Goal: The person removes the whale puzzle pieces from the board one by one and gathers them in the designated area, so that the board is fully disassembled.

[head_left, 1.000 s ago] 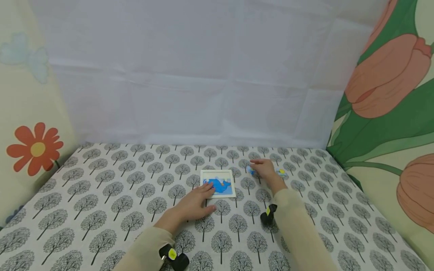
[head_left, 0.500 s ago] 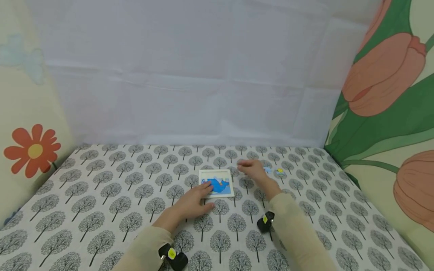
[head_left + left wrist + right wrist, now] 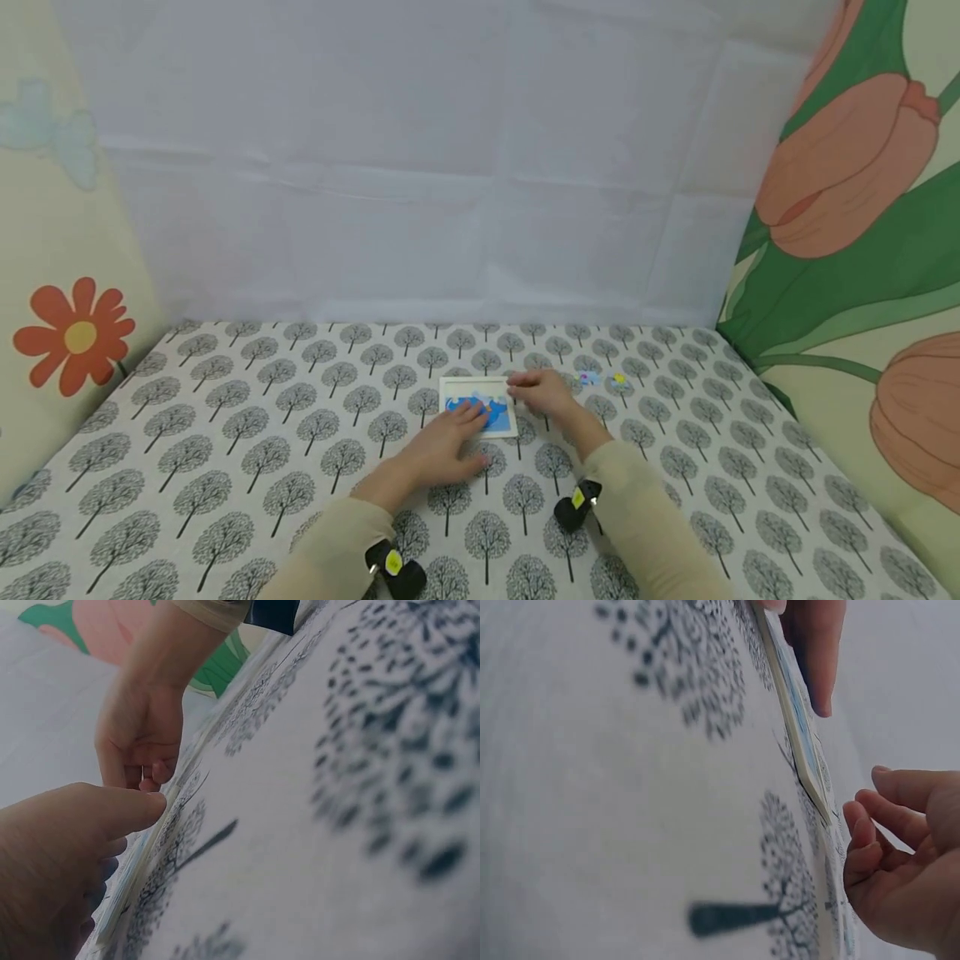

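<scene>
A white-framed picture puzzle (image 3: 463,381) with a blue whale lies flat on the tree-patterned cloth. My left hand (image 3: 438,446) rests on it with straight fingers, palm down over the lower left part, covering some of the whale. In the left wrist view the left hand's thumb (image 3: 124,810) sits along the frame's near edge. My right hand (image 3: 547,396) is at the frame's upper right corner, thumb and fingers curled together in a pinch. The right wrist view shows these curled fingers (image 3: 862,832) just off the frame's corner (image 3: 817,795); the small blue puzzle piece they grip is hidden.
Two loose puzzle pieces lie right of the right hand: a light blue one (image 3: 588,377) and one with yellow (image 3: 619,380). A white sheet (image 3: 420,208) hangs behind the table. Black wrist cameras (image 3: 395,568) are strapped over the sleeves.
My right hand has moved left from the loose pieces to the frame's corner, and a blue piece from its fingertips is out of sight. The left hand has slid further onto the whale.
</scene>
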### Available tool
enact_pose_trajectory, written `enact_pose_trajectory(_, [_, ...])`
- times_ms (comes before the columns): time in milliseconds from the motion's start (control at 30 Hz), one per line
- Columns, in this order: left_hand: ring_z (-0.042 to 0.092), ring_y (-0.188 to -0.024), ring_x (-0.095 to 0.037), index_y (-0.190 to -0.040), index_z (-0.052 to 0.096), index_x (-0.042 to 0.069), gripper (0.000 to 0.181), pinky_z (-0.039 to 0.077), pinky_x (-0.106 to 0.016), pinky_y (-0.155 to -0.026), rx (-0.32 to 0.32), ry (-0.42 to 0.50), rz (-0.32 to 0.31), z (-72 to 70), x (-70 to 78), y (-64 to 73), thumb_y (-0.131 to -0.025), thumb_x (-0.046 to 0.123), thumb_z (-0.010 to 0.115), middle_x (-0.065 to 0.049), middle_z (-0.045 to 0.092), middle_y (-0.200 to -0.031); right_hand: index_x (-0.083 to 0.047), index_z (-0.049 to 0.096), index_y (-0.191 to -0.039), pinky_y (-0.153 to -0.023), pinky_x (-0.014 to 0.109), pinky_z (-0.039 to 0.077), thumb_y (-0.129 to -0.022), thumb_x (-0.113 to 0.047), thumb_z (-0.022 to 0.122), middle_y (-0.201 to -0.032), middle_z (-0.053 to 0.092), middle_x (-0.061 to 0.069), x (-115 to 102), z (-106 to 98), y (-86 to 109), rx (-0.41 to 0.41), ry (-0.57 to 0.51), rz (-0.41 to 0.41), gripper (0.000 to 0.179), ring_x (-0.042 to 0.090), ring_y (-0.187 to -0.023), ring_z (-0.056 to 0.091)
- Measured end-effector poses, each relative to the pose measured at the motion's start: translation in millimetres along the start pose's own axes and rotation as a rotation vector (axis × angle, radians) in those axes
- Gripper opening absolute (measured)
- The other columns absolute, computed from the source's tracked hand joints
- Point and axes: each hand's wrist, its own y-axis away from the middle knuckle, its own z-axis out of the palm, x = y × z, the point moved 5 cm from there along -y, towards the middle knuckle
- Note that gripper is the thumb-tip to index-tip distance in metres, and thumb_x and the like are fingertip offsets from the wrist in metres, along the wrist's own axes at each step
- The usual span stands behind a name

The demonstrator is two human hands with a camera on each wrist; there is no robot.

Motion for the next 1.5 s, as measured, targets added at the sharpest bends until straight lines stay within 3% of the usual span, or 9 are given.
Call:
enact_pose_trajectory(67, [0.018, -0.124, -0.034, -0.13, 0.035, -0.003, 0.063, 0.018, -0.045, -0.099, -0.008, -0.008, 0.011, 1.4, 1.4, -0.3, -0.083, 0.036, 0.052, -0.019, 0.027, -0.135, -0.01, 0.063, -0.104, -0.055, 0.025, 0.044, -0.082, -0.02, 0.06, -0.103, 0.058, 0.005, 3, 2, 0.6, -0.005, 0.023, 0.016, 0.024, 0.013, -0.066, 0.052])
enact_pose_trajectory(200, [0.015, -0.125, -0.033, -0.131, 0.033, -0.001, 0.064, 0.017, -0.045, -0.099, -0.032, -0.024, 0.011, 6.3, 1.9, -0.6, -0.084, 0.039, 0.049, -0.018, 0.023, -0.137, -0.009, 0.063, -0.105, -0.066, 0.029, 0.046, -0.082, -0.021, 0.06, -0.102, 0.058, 0.006, 3, 7, 3.2, -0.033, 0.066, -0.017, 0.026, 0.017, -0.08, 0.054])
enact_pose_trajectory(433, [0.015, -0.126, -0.031, -0.132, 0.033, 0.001, 0.063, 0.016, -0.047, -0.099, -0.034, -0.054, 0.005, 9.4, 2.3, 1.4, -0.085, 0.041, 0.048, -0.017, 0.021, -0.138, -0.002, 0.063, -0.102, -0.073, 0.031, 0.046, -0.081, -0.011, 0.06, -0.101, 0.058, 0.009, 2, 13, 7.5, -0.054, -0.016, -0.108, 0.023, 0.022, -0.09, 0.053])
enact_pose_trajectory(533, [0.016, -0.126, -0.032, -0.131, 0.034, 0.0, 0.062, 0.016, -0.047, -0.099, -0.026, -0.064, 0.018, 8.7, 3.1, 1.8, -0.085, 0.039, 0.048, -0.018, 0.022, -0.137, 0.0, 0.063, -0.101, -0.07, 0.029, 0.047, -0.08, -0.01, 0.061, -0.099, 0.059, 0.008, 3, 14, 7.0, -0.05, -0.018, -0.138, 0.023, 0.019, -0.087, 0.054])
enact_pose_trajectory(800, [0.015, -0.126, -0.031, -0.132, 0.032, 0.001, 0.062, 0.015, -0.047, -0.099, -0.03, -0.066, 0.031, 9.7, 2.6, 3.4, -0.086, 0.04, 0.046, -0.018, 0.02, -0.138, -0.001, 0.063, -0.102, -0.052, 0.024, 0.041, -0.078, -0.008, 0.064, -0.073, 0.054, 0.002, 5, 16, 6.0, -0.042, 0.081, -0.188, 0.025, 0.013, -0.062, 0.046])
enact_pose_trajectory(1133, [0.015, -0.126, -0.032, -0.132, 0.033, 0.002, 0.062, 0.015, -0.047, -0.099, -0.017, -0.079, 0.046, 12.0, -0.6, 3.6, -0.086, 0.042, 0.044, -0.018, 0.02, -0.138, 0.0, 0.061, -0.104, -0.05, 0.023, 0.037, -0.078, -0.006, 0.062, -0.068, 0.05, 0.001, -2, 16, 10.0, -0.062, 0.161, -0.244, 0.026, 0.012, -0.059, 0.043])
enact_pose_trajectory(1500, [0.015, -0.126, -0.032, -0.132, 0.033, 0.001, 0.062, 0.016, -0.047, -0.099, -0.034, -0.061, 0.036, 9.5, 2.1, 3.4, -0.086, 0.041, 0.046, -0.019, 0.019, -0.138, -0.001, 0.061, -0.099, -0.048, 0.024, 0.036, -0.078, -0.005, 0.061, -0.069, 0.048, 0.003, -1, 18, 6.7, -0.069, 0.134, -0.198, 0.021, 0.014, -0.058, 0.041])
